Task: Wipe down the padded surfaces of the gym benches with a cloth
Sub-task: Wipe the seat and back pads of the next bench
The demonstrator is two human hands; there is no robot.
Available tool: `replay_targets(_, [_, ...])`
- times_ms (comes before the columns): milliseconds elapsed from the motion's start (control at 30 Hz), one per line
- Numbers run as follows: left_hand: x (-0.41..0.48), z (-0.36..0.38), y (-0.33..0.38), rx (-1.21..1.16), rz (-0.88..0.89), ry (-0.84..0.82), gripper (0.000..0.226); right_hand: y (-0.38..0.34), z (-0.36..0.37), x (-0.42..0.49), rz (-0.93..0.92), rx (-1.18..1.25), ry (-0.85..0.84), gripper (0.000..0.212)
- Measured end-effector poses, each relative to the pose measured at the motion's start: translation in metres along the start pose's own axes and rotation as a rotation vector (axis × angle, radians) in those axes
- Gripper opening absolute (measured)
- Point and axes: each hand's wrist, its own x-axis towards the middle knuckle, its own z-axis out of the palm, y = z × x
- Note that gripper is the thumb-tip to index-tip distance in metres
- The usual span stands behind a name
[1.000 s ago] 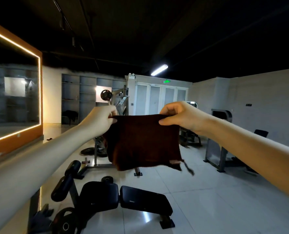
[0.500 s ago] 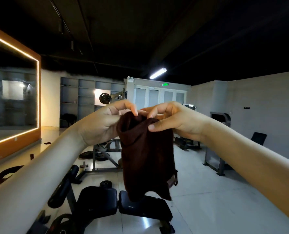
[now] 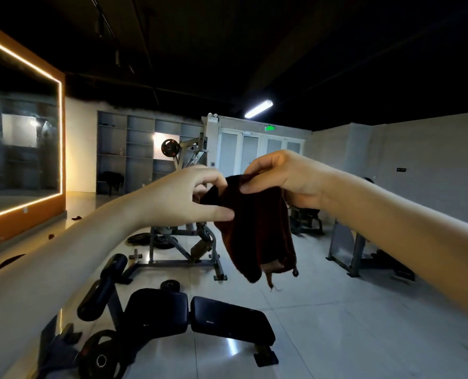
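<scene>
Up above the padded bench [image 3: 227, 321], left hand [image 3: 183, 201] and right hand [image 3: 284, 176] both pinch the dangling brown cloth [image 3: 257, 228] by its top.

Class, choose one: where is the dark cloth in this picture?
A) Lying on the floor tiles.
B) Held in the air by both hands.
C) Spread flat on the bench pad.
B: the left hand and right hand both pinch the cloth, which hangs above the bench.
</scene>
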Motion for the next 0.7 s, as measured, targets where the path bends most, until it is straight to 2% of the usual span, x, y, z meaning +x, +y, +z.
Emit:
replay_targets(33, [0.001,0.000,-0.001,0.068,0.022,0.040,0.022,-0.001,-0.002,0.001,0.005,0.006,-0.002,0.010])
replay_targets(100, [0.000,-0.005,-0.002,0.054,0.027,0.072,0.022,-0.002,-0.008,0.001,0.022,0.005,-0.024,0.010])
replay_targets(167, [-0.004,-0.013,-0.002,-0.099,0.016,0.101,0.030,-0.003,-0.014,0.000,0.051,-0.012,-0.078,0.012])
replay_targets(267, [-0.007,-0.021,-0.003,-0.330,0.018,0.126,0.027,-0.002,-0.017,-0.003,0.100,-0.041,-0.190,0.021])
replay_targets(367, [-0.008,-0.019,-0.004,-0.372,0.033,0.110,0.024,-0.003,-0.015,-0.006,0.135,-0.104,-0.304,0.034])
replay_targets(433, [-0.008,-0.018,-0.004,-0.364,0.048,0.093,0.024,-0.003,-0.014,-0.007,0.149,-0.145,-0.354,0.035])
replay_targets(700, [0.011,-0.017,-0.016,-0.621,0.083,0.124,0.010,0.001,-0.014,-0.020,0.106,0.004,-0.346,0.032])
